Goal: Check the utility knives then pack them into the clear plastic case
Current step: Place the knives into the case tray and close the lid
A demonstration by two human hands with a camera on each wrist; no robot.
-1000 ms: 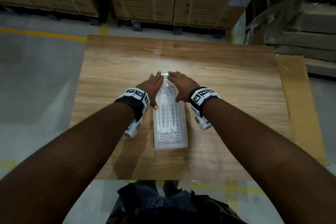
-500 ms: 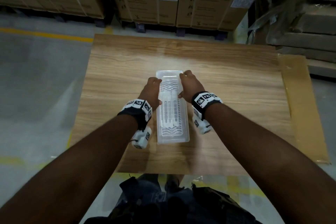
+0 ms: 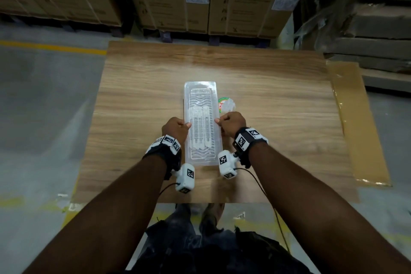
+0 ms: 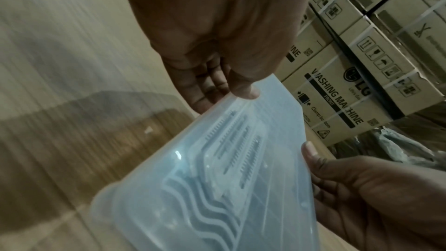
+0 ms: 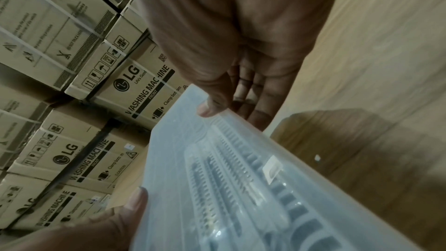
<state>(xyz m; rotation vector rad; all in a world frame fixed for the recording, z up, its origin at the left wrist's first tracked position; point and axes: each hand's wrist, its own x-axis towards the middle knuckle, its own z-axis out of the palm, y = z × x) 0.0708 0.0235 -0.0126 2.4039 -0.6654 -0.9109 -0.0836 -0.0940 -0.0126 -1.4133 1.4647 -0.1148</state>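
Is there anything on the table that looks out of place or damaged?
One thing: a small crumpled wrapper with a green and red label lies on the wooden table, right of the clear plastic case, like leftover packaging. The case, gripped by both hands, looks intact.

Wooden table, small crumpled sticker lying near its middle

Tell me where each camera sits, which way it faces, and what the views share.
Head: on the person's head, looking forward and down at the wooden table; both forearms, left hand and right hand show.
Left wrist: looks along the left hand at its thumb on the clear plastic case; the right hand appears opposite.
Right wrist: looks along the right hand at the case; the left thumb appears below.
Shared: all show the case, held at both long edges; every view catches the stacked cardboard boxes.
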